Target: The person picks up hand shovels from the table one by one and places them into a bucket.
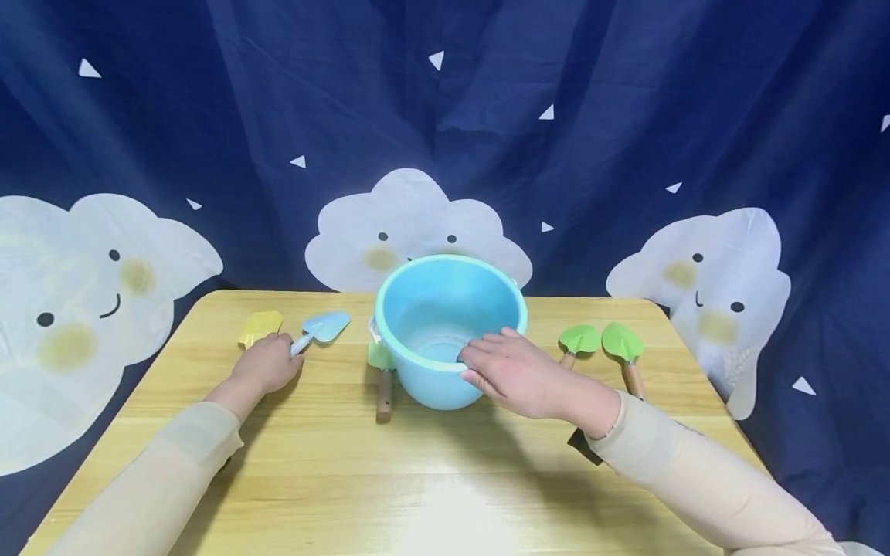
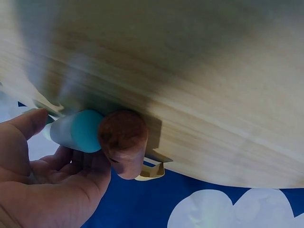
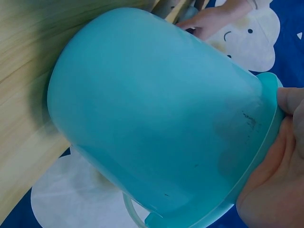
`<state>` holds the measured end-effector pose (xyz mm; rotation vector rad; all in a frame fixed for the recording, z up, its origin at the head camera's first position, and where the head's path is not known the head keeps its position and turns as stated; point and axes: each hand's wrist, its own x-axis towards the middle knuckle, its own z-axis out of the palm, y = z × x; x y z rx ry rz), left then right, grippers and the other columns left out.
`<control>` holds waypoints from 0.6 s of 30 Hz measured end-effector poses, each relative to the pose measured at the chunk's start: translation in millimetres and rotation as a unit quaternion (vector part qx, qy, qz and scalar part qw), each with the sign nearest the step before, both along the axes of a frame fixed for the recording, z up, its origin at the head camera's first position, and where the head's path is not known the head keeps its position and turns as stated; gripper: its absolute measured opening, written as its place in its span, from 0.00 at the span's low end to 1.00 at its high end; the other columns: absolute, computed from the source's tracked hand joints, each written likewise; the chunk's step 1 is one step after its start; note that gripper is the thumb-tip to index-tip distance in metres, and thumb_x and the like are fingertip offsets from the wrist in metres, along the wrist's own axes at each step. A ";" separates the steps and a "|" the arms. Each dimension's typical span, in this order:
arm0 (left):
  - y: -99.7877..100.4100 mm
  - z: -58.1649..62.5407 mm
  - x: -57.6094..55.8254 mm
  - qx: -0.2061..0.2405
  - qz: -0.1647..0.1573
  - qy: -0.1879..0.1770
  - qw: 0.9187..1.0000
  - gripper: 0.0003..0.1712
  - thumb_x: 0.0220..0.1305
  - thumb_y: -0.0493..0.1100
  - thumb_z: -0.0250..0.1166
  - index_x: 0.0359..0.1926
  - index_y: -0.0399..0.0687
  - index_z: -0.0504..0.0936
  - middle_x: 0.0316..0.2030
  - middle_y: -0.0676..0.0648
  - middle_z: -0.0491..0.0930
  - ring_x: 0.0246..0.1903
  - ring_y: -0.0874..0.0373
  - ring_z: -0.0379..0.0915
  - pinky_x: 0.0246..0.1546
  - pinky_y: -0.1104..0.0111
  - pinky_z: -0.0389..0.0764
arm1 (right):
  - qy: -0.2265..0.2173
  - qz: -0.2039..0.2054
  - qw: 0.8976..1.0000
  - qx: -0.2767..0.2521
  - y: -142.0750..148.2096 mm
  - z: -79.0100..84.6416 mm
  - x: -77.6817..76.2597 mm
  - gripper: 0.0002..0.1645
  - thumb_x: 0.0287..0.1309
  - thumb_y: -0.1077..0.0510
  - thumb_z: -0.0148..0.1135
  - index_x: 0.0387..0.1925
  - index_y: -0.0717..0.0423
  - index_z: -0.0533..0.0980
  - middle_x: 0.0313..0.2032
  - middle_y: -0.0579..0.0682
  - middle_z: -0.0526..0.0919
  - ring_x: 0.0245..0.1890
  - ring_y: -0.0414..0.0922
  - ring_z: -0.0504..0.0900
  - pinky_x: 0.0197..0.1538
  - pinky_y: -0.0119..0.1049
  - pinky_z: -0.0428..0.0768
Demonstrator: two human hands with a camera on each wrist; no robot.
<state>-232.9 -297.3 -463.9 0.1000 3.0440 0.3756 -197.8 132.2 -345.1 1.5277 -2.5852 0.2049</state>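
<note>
My right hand (image 1: 518,374) grips the near rim of a light blue bucket (image 1: 445,390), thumb outside and fingers over the edge. The bucket's mouth faces up and towards me, showing its inside; whether its base touches the table I cannot tell. At the left, my left hand (image 1: 267,363) holds a small light blue trowel (image 1: 327,327) by its handle, thumb on one side and fingers on the other. Against that handle lies a brown wooden handle (image 2: 124,142), beside the left fingers. A yellow garden tool (image 1: 260,327) lies just beyond the left hand, partly hidden by it.
A green-bladed tool with a wooden handle (image 1: 385,398) lies partly behind the bucket's left side. Two green trowels, one nearer the bucket (image 1: 579,338) and one farther right (image 1: 622,341), lie beyond the right forearm. A dark blue curtain (image 1: 445,116) hangs behind the wooden table (image 1: 334,479).
</note>
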 end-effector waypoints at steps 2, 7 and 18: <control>0.2 -0.7 -0.5 -0.002 -0.003 -0.002 1.000 0.18 0.68 0.44 0.60 0.40 0.29 0.74 0.28 0.40 0.72 0.27 0.46 0.71 0.30 0.51 0.74 | -0.001 -0.001 1.000 0.002 0.2 -0.1 -0.1 0.13 0.76 0.47 0.48 0.34 0.46 0.67 0.27 0.38 0.64 0.31 0.41 0.64 0.39 0.35 0.59; -0.5 -1.3 -1.5 -0.009 -0.006 -0.005 1.000 0.15 0.68 0.41 0.59 0.39 0.28 0.73 0.28 0.39 0.72 0.27 0.47 0.71 0.30 0.51 0.75 | 0.003 0.000 1.000 0.001 0.1 -0.1 -0.3 0.13 0.76 0.47 0.48 0.34 0.46 0.68 0.27 0.38 0.64 0.31 0.41 0.64 0.39 0.35 0.59; 0.9 2.7 1.7 -0.004 -0.013 -0.021 1.000 0.13 0.68 0.41 0.60 0.38 0.32 0.74 0.27 0.42 0.73 0.26 0.49 0.71 0.27 0.52 0.75 | 0.003 0.001 1.000 0.000 -0.3 1.3 0.2 0.13 0.76 0.47 0.48 0.34 0.47 0.68 0.27 0.39 0.64 0.31 0.41 0.64 0.39 0.35 0.59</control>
